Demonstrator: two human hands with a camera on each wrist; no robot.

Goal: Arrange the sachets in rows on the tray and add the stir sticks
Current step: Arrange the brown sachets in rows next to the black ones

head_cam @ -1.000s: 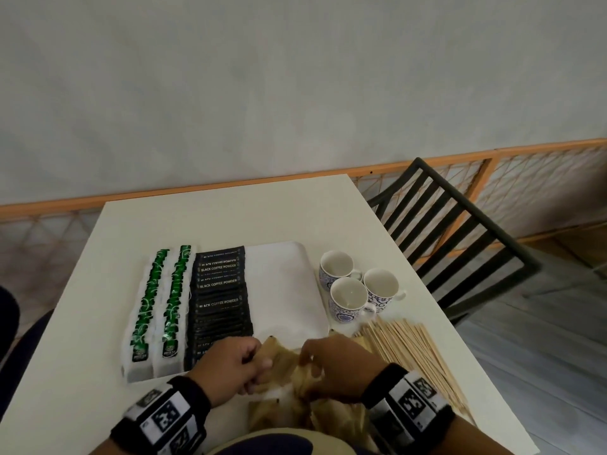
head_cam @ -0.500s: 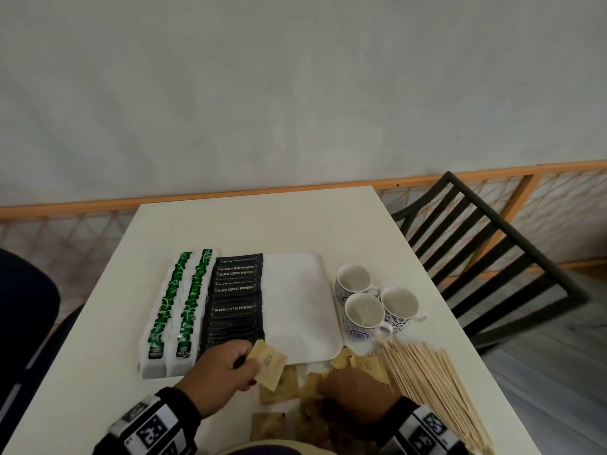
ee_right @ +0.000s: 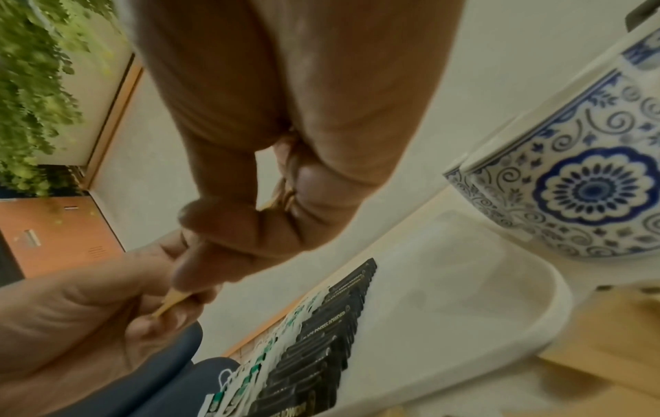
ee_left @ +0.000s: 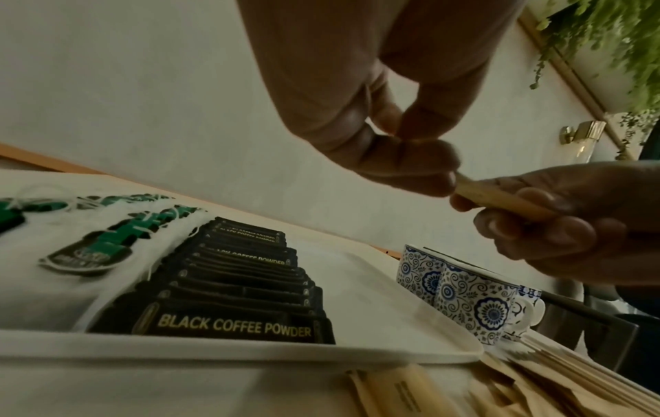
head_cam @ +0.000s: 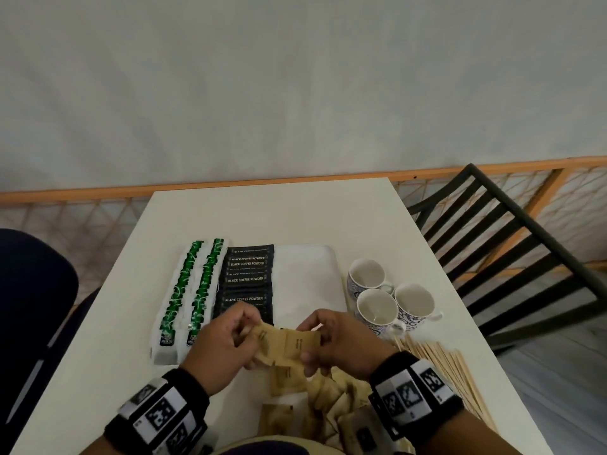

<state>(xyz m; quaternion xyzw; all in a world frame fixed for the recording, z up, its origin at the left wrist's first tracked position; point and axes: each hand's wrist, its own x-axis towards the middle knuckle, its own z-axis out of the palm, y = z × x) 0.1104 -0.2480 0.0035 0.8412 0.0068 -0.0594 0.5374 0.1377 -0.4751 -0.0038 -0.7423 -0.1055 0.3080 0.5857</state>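
Head view: both hands are working just above the near edge of the white tray (head_cam: 305, 257).
Left hand (head_cam: 226, 339): pinching one end of a small stack of brown sachets (head_cam: 289, 343).
Right hand (head_cam: 341, 343): clamping the other end, so the hands are joined by the stack.
Stack axis: lying left to right, across the tray's rows.
Bare strip: lying straight ahead of the hands, beside the black coffee powder sachets (head_cam: 249, 280); both hands are about equally near.
Stir sticks (head_cam: 453, 369): resting off the tray, to its right.
Stack count: probably several, edges blurred.
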